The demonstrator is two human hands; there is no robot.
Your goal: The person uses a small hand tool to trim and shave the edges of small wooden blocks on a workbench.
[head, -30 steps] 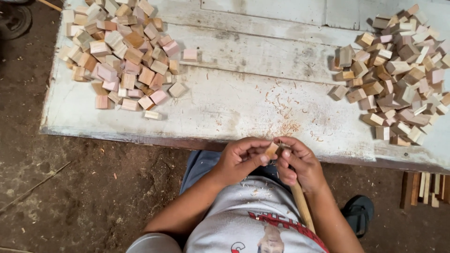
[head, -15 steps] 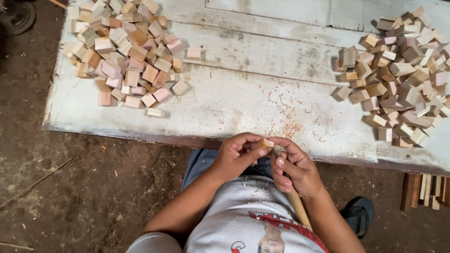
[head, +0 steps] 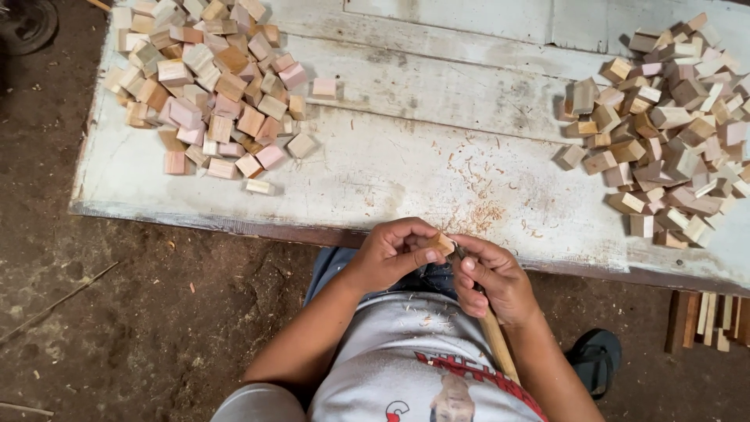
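Observation:
My left hand (head: pixel 394 254) pinches a small wooden block (head: pixel 443 244) between thumb and fingers, just below the near edge of the white board (head: pixel 391 156). My right hand (head: pixel 491 277) is closed around a tool with a long wooden handle (head: pixel 498 348), its tip hidden against the block. Both hands meet over my lap, above my grey shirt (head: pixel 414 367). Wood shavings (head: pixel 480 215) lie on the board right in front of the hands.
A heap of small wooden blocks (head: pixel 207 78) covers the board's far left, another heap (head: pixel 672 133) its right. Dirt floor lies to the left. Wooden strips (head: pixel 707 320) stand at the lower right beside a black sandal (head: pixel 598 359).
Both hands stay together at the board's edge, working the block with small finger movements. The view has shifted slightly; the piles have not moved.

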